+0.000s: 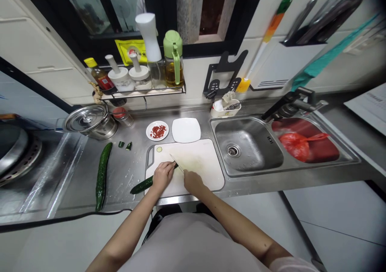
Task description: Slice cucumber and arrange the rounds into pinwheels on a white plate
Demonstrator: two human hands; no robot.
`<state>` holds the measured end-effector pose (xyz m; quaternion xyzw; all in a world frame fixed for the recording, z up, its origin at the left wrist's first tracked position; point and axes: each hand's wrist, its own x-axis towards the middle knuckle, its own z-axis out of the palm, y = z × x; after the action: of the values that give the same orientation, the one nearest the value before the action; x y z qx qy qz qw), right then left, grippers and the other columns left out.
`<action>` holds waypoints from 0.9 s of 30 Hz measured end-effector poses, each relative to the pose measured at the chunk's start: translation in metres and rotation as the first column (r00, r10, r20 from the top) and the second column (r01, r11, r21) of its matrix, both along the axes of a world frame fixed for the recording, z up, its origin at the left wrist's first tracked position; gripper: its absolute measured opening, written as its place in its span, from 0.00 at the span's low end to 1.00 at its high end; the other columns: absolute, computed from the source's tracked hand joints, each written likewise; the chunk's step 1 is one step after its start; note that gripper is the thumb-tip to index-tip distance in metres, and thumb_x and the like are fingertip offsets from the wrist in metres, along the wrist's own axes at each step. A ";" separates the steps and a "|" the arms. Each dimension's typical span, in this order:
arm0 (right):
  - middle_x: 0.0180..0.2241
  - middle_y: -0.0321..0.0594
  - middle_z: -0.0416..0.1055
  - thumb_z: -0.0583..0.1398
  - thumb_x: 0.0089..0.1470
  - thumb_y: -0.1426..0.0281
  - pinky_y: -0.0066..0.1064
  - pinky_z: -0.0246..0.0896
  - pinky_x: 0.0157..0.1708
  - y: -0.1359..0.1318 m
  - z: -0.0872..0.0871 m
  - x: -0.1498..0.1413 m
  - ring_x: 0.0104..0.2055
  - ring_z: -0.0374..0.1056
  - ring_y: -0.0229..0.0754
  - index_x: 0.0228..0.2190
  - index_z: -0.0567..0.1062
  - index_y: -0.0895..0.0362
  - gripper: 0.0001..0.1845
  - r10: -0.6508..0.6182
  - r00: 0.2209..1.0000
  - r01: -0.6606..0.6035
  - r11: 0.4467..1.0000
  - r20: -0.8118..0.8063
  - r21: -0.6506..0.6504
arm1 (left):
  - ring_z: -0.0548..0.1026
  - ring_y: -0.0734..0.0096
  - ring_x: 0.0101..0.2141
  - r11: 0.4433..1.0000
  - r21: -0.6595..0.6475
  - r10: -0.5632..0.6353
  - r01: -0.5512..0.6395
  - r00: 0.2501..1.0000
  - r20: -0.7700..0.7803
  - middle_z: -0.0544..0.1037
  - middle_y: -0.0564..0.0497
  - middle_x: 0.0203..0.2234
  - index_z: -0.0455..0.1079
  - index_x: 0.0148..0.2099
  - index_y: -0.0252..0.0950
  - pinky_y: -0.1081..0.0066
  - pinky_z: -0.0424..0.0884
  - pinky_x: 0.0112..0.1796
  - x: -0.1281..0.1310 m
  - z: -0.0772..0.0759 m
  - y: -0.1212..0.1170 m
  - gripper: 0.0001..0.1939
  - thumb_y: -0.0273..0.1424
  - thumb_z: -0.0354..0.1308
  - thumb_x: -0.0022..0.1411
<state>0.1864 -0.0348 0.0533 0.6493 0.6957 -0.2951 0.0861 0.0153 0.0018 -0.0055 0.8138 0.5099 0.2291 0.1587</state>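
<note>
A white cutting board [208, 159] lies on the steel counter in front of me. Across its left part lies a dark green cucumber [141, 186], its near end jutting past the board's edge. My left hand [163, 176] is closed over the cucumber's upper end. In my right hand [194, 181] is a knife [177, 163], its blade reaching up and left beside the cucumber's far end. The handle is hidden in my fist. One pale cucumber slice [159, 149] sits near the board's upper left corner.
A plate [148, 134] of red chopped pieces and a white square plate [186, 130] stand behind the board. Another cucumber [103, 175] and two cucumber ends [128, 146] lie left. A steel pot [90, 121] stands farther left; a double sink [250, 159] is at right.
</note>
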 end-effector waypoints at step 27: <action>0.44 0.51 0.72 0.49 0.61 0.77 0.36 0.54 0.45 0.010 0.019 0.051 0.46 0.66 0.47 0.58 0.65 0.54 0.25 0.015 0.962 -0.101 0.946 0.272 0.308 | 0.72 0.61 0.47 0.976 -0.065 0.216 -0.208 0.963 0.160 0.78 0.47 0.44 0.75 0.47 0.40 0.61 0.65 0.51 0.010 0.042 0.029 0.14 0.38 0.52 0.66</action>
<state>0.2370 -0.0249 0.0719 0.6674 0.7352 -0.0865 0.0813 0.0257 0.0304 0.0361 0.7285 0.5844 0.2998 0.1946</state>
